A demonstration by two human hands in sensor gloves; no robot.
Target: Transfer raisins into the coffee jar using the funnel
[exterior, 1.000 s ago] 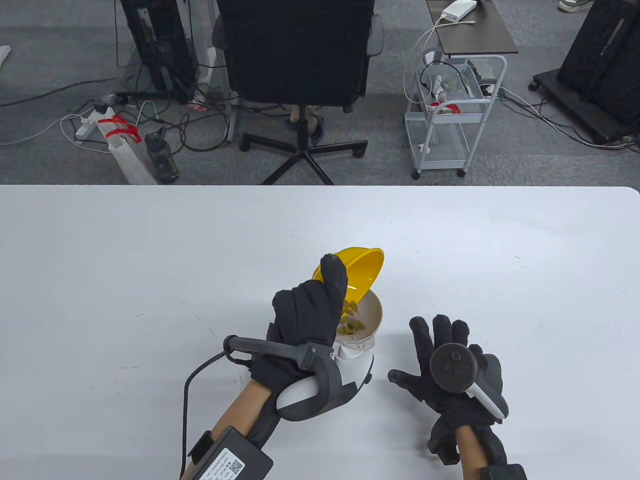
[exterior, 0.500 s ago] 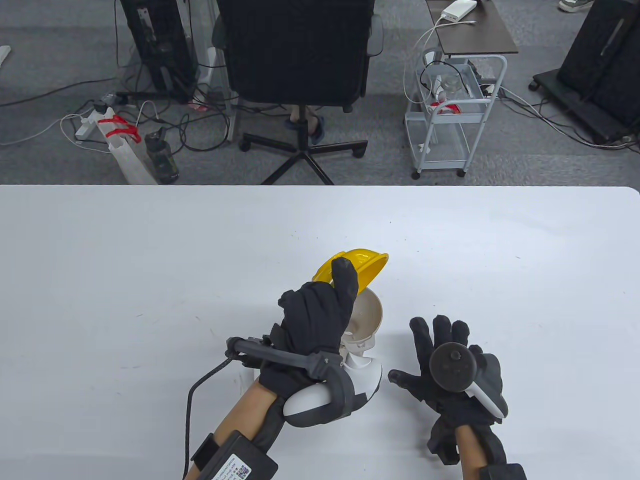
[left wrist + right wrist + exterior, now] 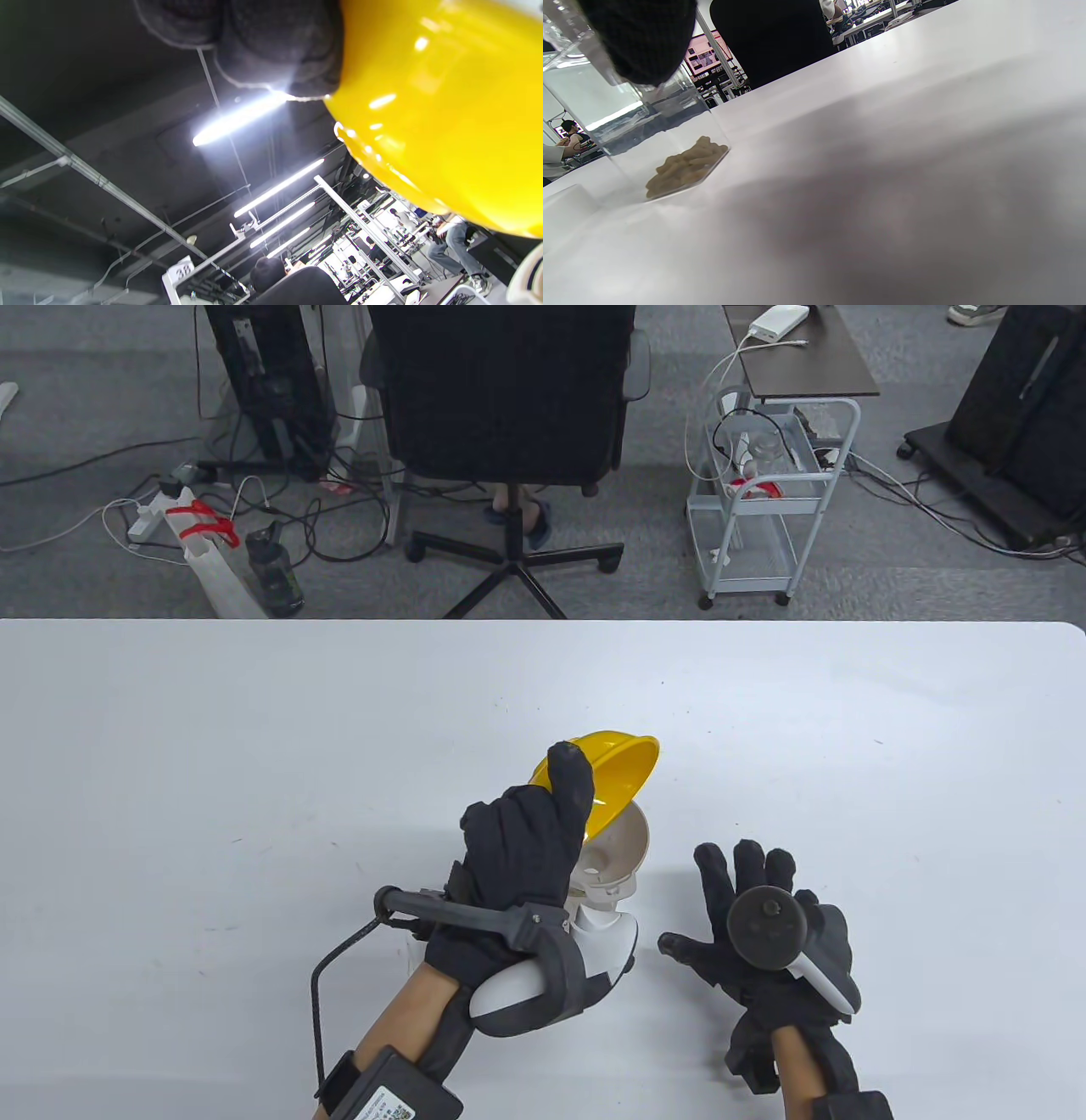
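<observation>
Table view: left hand (image 3: 517,848) grips tilted yellow bowl (image 3: 615,776) over funnel (image 3: 624,844) | right hand (image 3: 764,933) rests flat, fingers spread | raisins (image 3: 685,165) in clear jar (image 3: 640,123) | pour looks nearly done

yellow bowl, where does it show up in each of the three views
Table view: the yellow bowl sits centre, tilted over the funnel, gripped by the left hand.
Left wrist view: the bowl's glossy outside fills the upper right.
Right wrist view: not in it; only the clear jar with raisins.
Shared landmark: the left hand's gloved fingers on the bowl.
</observation>
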